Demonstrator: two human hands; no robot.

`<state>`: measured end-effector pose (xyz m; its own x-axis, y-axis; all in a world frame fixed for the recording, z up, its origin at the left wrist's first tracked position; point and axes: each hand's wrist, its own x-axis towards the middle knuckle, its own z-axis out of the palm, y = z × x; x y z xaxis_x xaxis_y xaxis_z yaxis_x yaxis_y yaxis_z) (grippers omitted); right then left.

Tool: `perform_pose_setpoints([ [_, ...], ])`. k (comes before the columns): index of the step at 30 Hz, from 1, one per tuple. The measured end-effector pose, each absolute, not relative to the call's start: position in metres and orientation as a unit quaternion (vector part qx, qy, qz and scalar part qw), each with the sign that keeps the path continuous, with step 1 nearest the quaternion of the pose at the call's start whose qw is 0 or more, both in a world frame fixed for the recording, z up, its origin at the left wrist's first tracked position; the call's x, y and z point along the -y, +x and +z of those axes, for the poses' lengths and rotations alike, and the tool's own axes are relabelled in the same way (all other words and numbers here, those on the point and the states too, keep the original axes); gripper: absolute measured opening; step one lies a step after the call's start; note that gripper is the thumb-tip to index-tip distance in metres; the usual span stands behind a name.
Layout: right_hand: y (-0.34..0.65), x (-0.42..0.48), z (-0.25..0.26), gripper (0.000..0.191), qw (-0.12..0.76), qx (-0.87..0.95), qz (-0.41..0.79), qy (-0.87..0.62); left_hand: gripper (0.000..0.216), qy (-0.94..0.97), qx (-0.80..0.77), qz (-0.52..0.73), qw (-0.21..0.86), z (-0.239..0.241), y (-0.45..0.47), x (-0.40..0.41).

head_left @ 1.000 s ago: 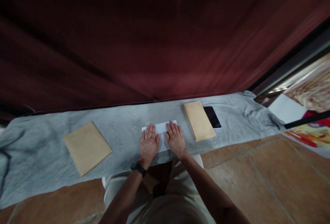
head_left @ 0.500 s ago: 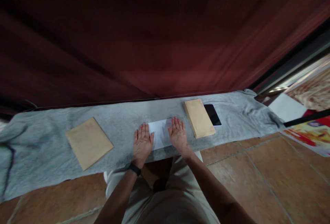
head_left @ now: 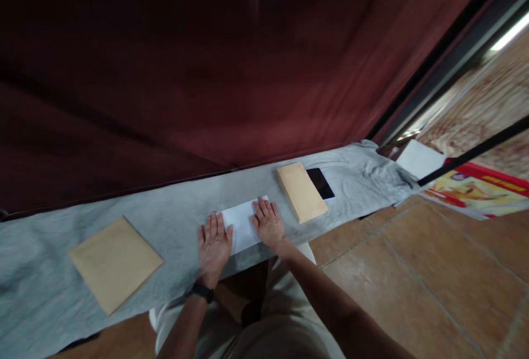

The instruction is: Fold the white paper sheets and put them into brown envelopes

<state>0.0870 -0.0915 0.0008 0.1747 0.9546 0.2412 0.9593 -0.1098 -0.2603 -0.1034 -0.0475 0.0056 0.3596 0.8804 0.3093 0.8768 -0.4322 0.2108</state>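
Note:
My left hand (head_left: pixel 214 247) lies flat with fingers stretched out, at the left edge of a folded white paper (head_left: pixel 241 224) on a grey cloth (head_left: pixel 177 207). My right hand (head_left: pixel 268 223) rests flat on the paper's right end, fingers together and extended. Neither hand holds anything. A black band sits on my left wrist. A stack of tan envelopes (head_left: pixel 301 191) lies just right of my right hand, with a dark phone (head_left: pixel 320 183) beside it. A larger tan envelope (head_left: pixel 114 262) lies well to the left of my left hand.
A dark red curtain (head_left: pixel 206 72) hangs behind the cloth. Brown floor tiles (head_left: pixel 413 271) spread to the right. A white sheet (head_left: pixel 420 159) and a colourful printed mat (head_left: pixel 475 191) lie at the far right, past a dark bar.
My hands have slid apart across the white paper, the left one moving off its left edge. The camera view has turned, shifting everything leftward.

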Motion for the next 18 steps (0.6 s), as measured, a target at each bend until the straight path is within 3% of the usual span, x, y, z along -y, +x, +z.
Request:
perform_pose_setpoints([
  [9, 0.085, 0.089, 0.003, 0.054, 0.182, 0.637, -0.009, -0.749, 0.058, 0.881, -0.436, 0.182, 0.021, 0.008, -0.058, 0.056],
  [18, 0.090, 0.098, 0.001, 0.055, 0.196, 0.629, -0.013, -0.752, 0.063, 0.846, -0.509, 0.159, 0.013, 0.003, -0.095, 0.062],
])
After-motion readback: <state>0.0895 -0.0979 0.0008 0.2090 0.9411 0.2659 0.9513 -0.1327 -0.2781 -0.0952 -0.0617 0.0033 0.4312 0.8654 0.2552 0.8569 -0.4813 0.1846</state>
